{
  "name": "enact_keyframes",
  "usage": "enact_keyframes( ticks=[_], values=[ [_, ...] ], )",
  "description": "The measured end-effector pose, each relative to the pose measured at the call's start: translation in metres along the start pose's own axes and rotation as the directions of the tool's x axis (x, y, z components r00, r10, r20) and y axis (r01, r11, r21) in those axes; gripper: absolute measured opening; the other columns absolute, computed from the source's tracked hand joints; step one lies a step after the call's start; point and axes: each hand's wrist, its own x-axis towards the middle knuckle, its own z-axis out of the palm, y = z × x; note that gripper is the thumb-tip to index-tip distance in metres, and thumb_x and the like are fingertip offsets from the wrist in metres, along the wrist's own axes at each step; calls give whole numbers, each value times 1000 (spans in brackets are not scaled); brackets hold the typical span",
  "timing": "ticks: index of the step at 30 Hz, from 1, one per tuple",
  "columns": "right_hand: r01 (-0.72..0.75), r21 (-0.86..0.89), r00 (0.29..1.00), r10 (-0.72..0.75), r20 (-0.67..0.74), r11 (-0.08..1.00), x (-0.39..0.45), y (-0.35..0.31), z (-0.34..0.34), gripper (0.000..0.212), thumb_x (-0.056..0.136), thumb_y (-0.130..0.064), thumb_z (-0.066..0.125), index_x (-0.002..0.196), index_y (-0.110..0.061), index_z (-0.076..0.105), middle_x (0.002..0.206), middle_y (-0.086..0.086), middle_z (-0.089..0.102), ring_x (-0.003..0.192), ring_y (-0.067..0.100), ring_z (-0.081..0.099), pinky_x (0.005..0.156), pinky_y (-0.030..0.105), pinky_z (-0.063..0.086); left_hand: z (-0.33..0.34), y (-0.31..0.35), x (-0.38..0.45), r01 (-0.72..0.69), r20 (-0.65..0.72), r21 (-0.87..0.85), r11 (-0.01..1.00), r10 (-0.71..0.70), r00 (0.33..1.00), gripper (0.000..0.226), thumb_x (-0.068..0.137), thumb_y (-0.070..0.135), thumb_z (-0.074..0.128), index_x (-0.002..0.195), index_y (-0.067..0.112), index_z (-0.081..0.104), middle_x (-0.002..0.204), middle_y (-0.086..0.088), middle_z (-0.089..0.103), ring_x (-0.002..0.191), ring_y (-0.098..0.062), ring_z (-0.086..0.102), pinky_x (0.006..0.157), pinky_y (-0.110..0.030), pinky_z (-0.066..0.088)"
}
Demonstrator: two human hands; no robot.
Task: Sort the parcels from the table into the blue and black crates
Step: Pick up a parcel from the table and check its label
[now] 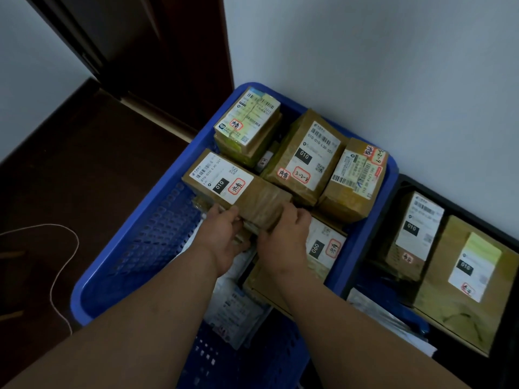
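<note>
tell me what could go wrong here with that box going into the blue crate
1. Both hands, left and right, grip only the near end of the box; its far end could tip or slip.
2. The blue crate is already crowded; the box sits over other parcels and may rest unevenly or slide off.
3. Fingers curl under the box edge and could get pinched against the parcel below.

Home room, dark wooden door (157, 51), white wall (365, 66), dark floor (70, 178)

Head view: steep downward, close over blue crate (118, 256), wall behind.
</note>
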Motion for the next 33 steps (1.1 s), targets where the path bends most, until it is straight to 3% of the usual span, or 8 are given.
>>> enact_keyframes(
  ticks=[3, 6, 12, 16, 21, 25, 29, 33],
  values=[
    [-150, 223, 984, 125, 126, 963, -1, 4, 0, 87, 87, -29, 72, 154, -24, 17, 141, 6, 36, 128, 23, 43, 95, 27, 34, 1, 2, 5, 27, -44, -33, 999, -28, 999, 29, 99, 22, 55, 128, 29, 56, 114, 6, 66, 103, -17, 63, 98, -56, 47],
    [-193, 297, 978, 160, 133, 935, 9, 3, -5, 82, 87, -29, 73, 151, -25, 23, 139, 5, 50, 127, 23, 49, 93, 26, 38, 4, 9, 9, 40, -65, -59, 997, -44, 997, 28, 100, 20, 52, 127, 26, 57, 106, 3, 66, 96, -19, 63, 98, -56, 47],
    [-269, 195, 954, 234, 188, 943, 23, -2, -17, 70, 93, -14, 60, 151, -19, 22, 138, 11, 54, 122, 32, 53, 90, 31, 42, 10, 15, 8, 13, -72, -37, 999, -15, 997, 33, 98, 15, 53, 127, 29, 56, 109, 4, 63, 102, -20, 61, 99, -56, 47],
    [-303, 155, 944, 274, 184, 940, 28, -8, -14, 66, 92, -12, 58, 148, -14, 24, 131, 16, 56, 115, 34, 56, 86, 34, 44, 10, 15, 6, -3, -51, 3, 1000, 3, 999, 37, 97, 16, 55, 127, 38, 56, 109, 10, 63, 107, -19, 60, 97, -55, 49],
    [-315, 84, 934, 293, 204, 946, 34, -16, -19, 59, 91, -15, 60, 142, -9, 29, 128, 17, 55, 115, 34, 55, 84, 33, 44, 10, 17, 6, -36, -71, 18, 999, 38, 997, 33, 97, 16, 56, 122, 36, 59, 110, 8, 65, 102, -17, 63, 91, -46, 54],
    [-341, 32, 917, 325, 233, 939, 43, -20, -26, 54, 91, -15, 59, 137, -7, 32, 127, 17, 54, 115, 35, 54, 93, 42, 49, 11, 14, 3, -75, -49, 15, 997, 76, 996, 31, 98, 15, 55, 120, 36, 61, 103, 13, 68, 96, -10, 66, 74, -33, 58],
    [-367, -7, 899, 357, 253, 930, 50, -26, -28, 52, 92, -13, 56, 136, -6, 30, 125, 18, 53, 113, 35, 55, 96, 47, 50, 10, 14, 4, -120, -42, 18, 993, 121, 992, 30, 98, 14, 54, 117, 36, 63, 100, 14, 71, 95, -8, 67, 82, -34, 57],
    [-381, -42, 891, 379, 248, 924, 52, -27, -26, 54, 91, -9, 54, 137, -4, 26, 118, 18, 55, 106, 34, 58, 92, 48, 52, -3, -7, 14, -117, -52, 207, 971, 130, 990, 28, 97, 9, 54, 105, 35, 61, 103, 6, 69, 87, -9, 63, 74, -27, 52]
  ],
)
